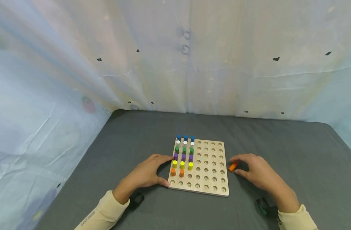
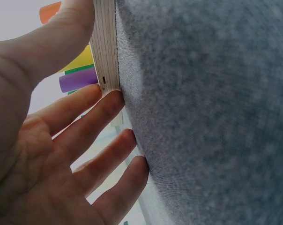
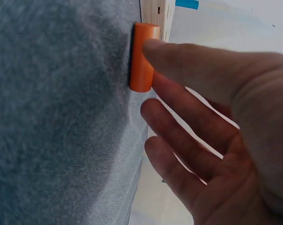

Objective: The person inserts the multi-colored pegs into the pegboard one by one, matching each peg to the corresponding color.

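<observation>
A square wooden pegboard (image 1: 205, 191) lies on the grey cloth, with rows of round holes. Its left columns hold coloured pegs: blue, white, green, purple (image 1: 183, 157), yellow (image 1: 182, 164) and orange (image 1: 182, 172). My left hand (image 1: 148, 171) spreads along the board's left edge, thumb and fingertips touching it. Off the board's right side, an orange peg (image 3: 142, 56) lies on its side on the cloth. My right hand (image 1: 257, 171) is around this peg, with thumb and forefinger on either side. In the right wrist view the thumb (image 3: 179, 56) overlaps the peg; a firm pinch does not show.
Grey cloth (image 1: 146, 131) covers the table. Pale plastic sheeting (image 1: 209, 64) hangs behind it and along the left side. Dark wrist devices (image 1: 263, 206) are strapped under both wrists, close to the cloth.
</observation>
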Motion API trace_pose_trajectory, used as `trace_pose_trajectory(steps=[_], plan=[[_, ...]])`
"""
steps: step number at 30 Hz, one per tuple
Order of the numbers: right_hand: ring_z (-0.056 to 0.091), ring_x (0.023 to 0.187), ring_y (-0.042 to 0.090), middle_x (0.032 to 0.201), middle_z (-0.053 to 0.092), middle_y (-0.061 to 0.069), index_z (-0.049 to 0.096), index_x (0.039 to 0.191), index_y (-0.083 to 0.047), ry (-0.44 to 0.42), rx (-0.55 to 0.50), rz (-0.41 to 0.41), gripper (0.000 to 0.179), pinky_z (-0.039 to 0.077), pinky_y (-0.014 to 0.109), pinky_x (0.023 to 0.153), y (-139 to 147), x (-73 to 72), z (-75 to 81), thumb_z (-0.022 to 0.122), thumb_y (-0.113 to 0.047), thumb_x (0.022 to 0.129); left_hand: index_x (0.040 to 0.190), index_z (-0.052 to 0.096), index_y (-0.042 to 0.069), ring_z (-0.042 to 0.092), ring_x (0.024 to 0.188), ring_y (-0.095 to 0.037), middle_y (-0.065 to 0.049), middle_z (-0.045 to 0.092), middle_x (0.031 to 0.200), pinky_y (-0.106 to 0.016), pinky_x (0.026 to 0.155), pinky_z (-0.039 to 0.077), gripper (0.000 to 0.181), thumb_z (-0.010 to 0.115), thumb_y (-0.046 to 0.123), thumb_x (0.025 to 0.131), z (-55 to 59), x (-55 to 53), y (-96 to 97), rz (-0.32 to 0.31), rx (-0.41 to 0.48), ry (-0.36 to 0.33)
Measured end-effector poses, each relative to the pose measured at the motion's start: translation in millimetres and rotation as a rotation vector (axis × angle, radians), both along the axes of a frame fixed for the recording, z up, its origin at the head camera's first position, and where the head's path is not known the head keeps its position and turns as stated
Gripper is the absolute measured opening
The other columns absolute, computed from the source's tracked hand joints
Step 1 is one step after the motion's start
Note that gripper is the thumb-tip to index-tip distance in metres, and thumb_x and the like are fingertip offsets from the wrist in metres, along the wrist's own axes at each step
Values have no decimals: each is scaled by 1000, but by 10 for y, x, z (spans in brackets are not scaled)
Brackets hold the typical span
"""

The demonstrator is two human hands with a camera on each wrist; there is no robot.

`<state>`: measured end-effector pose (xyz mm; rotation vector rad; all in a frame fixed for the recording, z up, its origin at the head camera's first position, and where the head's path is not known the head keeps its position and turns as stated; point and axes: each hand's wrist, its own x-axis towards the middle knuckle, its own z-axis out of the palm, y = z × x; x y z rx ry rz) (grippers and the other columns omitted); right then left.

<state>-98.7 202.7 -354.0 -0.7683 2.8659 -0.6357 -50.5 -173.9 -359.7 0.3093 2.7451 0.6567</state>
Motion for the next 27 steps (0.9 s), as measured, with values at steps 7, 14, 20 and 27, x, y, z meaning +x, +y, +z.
trace_pose_trajectory(steps=[7, 14, 20, 27], plan=[[67, 97, 23, 104, 74, -3, 73, 114, -16, 6, 13, -31, 33, 52, 50, 85, -38, -11, -15, 81, -22, 82, 150, 46, 27, 40, 142, -23, 2, 50, 150, -56, 108, 41, 94, 89, 43, 68, 6, -15, 0, 12, 4, 6], [69, 95, 21, 104, 74, -1, 73, 112, -15, 4, 4, -35, 31, 54, 47, 84, -82, -10, -40, 81, -20, 82, 150, 46, 29, 39, 143, -23, 3, 50, 151, -57, 109, 40, 94, 89, 44, 68, -2, -31, -6, 22, -12, 6], [67, 91, 16, 101, 73, -4, 73, 111, -16, 6, -16, -21, 29, 54, 43, 81, -104, 12, -78, 81, -18, 83, 149, 47, 28, 39, 143, -23, 3, 50, 151, -57, 110, 40, 93, 90, 43, 68, -10, -29, -1, 21, -4, -1], [65, 86, 9, 98, 73, -6, 73, 110, -16, 10, -26, -20, 29, 53, 36, 75, -108, 21, -99, 81, -17, 82, 149, 48, 27, 40, 143, -24, 2, 51, 150, -58, 109, 40, 93, 90, 42, 67, -27, -19, 6, 22, 0, 3]])
